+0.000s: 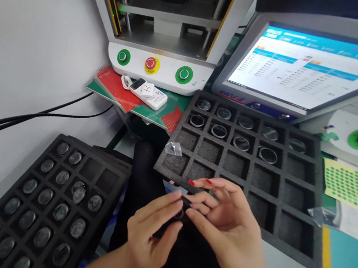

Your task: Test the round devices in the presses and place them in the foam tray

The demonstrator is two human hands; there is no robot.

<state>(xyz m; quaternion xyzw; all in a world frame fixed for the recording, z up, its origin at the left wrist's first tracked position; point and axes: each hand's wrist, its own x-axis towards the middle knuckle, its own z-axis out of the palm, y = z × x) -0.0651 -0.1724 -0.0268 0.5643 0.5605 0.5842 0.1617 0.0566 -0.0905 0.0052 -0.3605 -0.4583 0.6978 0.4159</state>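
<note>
My left hand (154, 232) pinches a small dark round piece (182, 209) between thumb and fingers, low in the middle of the view. My right hand (231, 226) meets it from the other side, thumb and lower fingers at its edge, forefinger raised. The fingers hide most of the piece, so its exact kind does not show. Just beyond lies a black foam tray (267, 180) with round, metal-rimmed discs in its two far rows. Another black foam tray (91, 168) at the left carries many round glassy discs in plastic wrap, one lying over another.
A press-like machine (162, 63) with green buttons and a red stop button stands at the back. Right of it is a lit monitor (306, 71). A white handheld device (149, 95) lies on the green mat; a sheet of green dots (353, 185) is at right. Black cables (39, 115) cross the left.
</note>
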